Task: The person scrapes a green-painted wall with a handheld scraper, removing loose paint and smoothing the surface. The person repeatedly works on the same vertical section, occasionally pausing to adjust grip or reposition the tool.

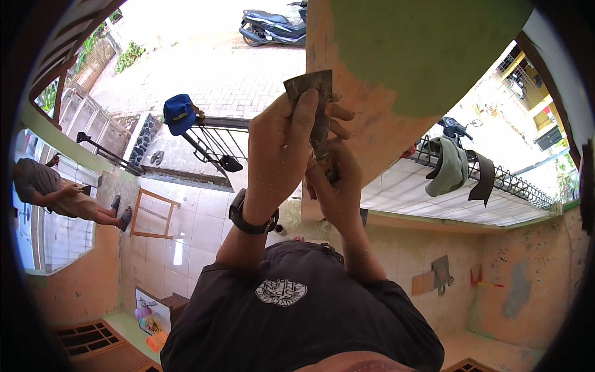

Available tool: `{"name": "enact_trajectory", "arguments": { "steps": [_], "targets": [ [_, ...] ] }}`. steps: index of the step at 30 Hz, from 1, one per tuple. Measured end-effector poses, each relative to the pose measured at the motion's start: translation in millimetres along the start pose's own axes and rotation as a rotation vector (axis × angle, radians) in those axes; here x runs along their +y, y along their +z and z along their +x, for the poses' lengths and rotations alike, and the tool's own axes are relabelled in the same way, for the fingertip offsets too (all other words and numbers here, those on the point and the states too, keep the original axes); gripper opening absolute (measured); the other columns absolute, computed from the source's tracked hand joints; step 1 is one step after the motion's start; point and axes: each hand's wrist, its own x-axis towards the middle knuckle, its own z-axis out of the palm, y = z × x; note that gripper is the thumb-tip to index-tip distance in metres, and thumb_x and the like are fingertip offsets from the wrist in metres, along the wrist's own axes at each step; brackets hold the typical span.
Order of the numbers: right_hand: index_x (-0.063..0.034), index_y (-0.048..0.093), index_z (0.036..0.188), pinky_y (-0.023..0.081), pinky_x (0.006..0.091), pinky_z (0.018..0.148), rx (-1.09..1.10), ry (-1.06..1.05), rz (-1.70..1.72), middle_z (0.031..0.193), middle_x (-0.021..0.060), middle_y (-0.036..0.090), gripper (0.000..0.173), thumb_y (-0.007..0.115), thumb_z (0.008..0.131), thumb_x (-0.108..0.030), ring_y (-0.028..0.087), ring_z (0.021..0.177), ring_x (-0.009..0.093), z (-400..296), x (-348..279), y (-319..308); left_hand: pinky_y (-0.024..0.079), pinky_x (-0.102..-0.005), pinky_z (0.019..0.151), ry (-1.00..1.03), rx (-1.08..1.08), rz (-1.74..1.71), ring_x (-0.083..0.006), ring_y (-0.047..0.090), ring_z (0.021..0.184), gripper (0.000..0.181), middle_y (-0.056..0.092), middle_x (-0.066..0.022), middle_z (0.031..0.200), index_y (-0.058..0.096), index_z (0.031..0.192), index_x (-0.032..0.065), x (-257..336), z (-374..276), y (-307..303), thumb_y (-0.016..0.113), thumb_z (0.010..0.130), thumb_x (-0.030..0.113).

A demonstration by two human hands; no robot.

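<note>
A metal scraper [320, 109] with a wide, stained blade is held up before me at the centre of the view. My left hand [282, 149], with a black watch on its wrist, grips the blade, the thumb lying flat on its face. Lower down, my right hand [338, 179] closes round the handle, which its fingers mostly hide. Behind the scraper stands a wall pillar [367, 97] with green paint above and bare orange-brown patches below. Pale specks dot both forearms.
At the left a person [60, 190] stands holding a tool near a wooden frame [153, 214]. A blue cap [180, 114] hangs on the metal gate [214, 144]. Cloths [447, 167] hang over the railing at right. A motorcycle [274, 28] is parked outside.
</note>
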Motion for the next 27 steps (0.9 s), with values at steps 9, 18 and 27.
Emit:
{"name": "enact_trajectory", "arguments": {
  "steps": [9, 18, 27],
  "targets": [
    [-0.0004, 0.049, 0.111, 0.031, 0.0204, 0.032, -0.247, 0.233, 0.684, 0.055, 0.0022, 0.044, 0.034, 0.038, 0.103, -0.032, 0.037, 0.037, 0.007, 16, -6, 0, 0.049, -0.0231, 0.046, -0.012, 0.039, -0.092, -0.0145, 0.065, 0.054, 0.034, 0.069, -0.0137, 0.074, 0.059, 0.098, -0.0046, 0, 22, 4, 0.039, 0.103, 0.022],
    [-0.0007, 0.047, 0.123, 0.031, 0.0182, 0.038, 0.056, 0.075, 0.342, 0.064, -0.0015, 0.047, 0.033, 0.038, 0.104, -0.026, 0.039, 0.046, 0.001, 20, -13, 21, 0.045, -0.0226, 0.042, -0.024, 0.034, -0.177, -0.0124, 0.060, 0.046, 0.033, 0.065, -0.0117, 0.066, 0.056, 0.098, -0.0040, -7, 23, 5, 0.038, 0.103, 0.023],
    [0.0018, 0.055, 0.099, 0.035, 0.0207, 0.044, -0.020, 0.170, 0.372, 0.058, -0.0027, 0.050, 0.029, 0.044, 0.102, -0.025, 0.045, 0.049, 0.003, 23, -20, 15, 0.040, -0.0238, 0.038, -0.090, 0.038, -0.234, -0.0128, 0.055, 0.038, 0.038, 0.061, -0.0121, 0.060, 0.058, 0.089, -0.0048, -1, 25, 4, 0.040, 0.103, 0.026]
  ]
}}
